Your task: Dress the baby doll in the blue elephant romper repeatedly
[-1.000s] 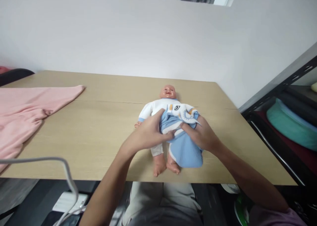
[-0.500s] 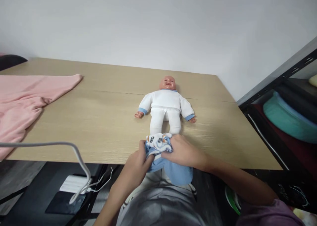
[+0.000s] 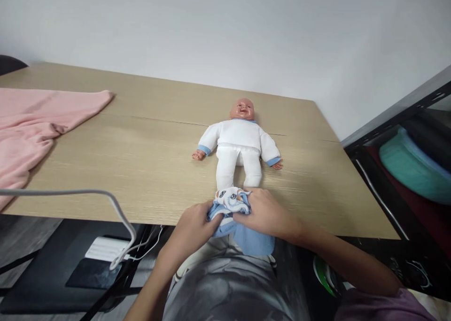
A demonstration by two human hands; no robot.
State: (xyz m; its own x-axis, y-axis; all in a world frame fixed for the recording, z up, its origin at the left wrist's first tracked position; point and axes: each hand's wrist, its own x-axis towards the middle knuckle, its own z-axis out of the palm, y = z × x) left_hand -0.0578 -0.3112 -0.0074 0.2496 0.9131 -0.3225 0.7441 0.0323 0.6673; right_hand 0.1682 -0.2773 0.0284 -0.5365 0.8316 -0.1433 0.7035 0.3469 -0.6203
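Note:
A baby doll point(image 3: 240, 140) in a white suit with blue cuffs lies on its back on the wooden table point(image 3: 148, 161), head toward the wall. At the doll's feet, near the table's front edge, both hands grip a bunched blue and white garment point(image 3: 232, 208) with an elephant print. My left hand point(image 3: 192, 225) is closed on its left side. My right hand point(image 3: 266, 213) is closed on its right side and top. The blue part hangs over the edge toward my lap. The doll's feet are hidden behind the garment.
A pink cloth point(image 3: 38, 124) lies spread on the table's left end. A white clothes hanger point(image 3: 105, 203) reaches in from the left below the front edge. A dark shelf point(image 3: 405, 138) with a teal item point(image 3: 412, 166) stands at the right.
The blue garment was on the doll's body a second ago. Both hands pulled it down off the legs to the front edge, leaving the doll in its white suit.

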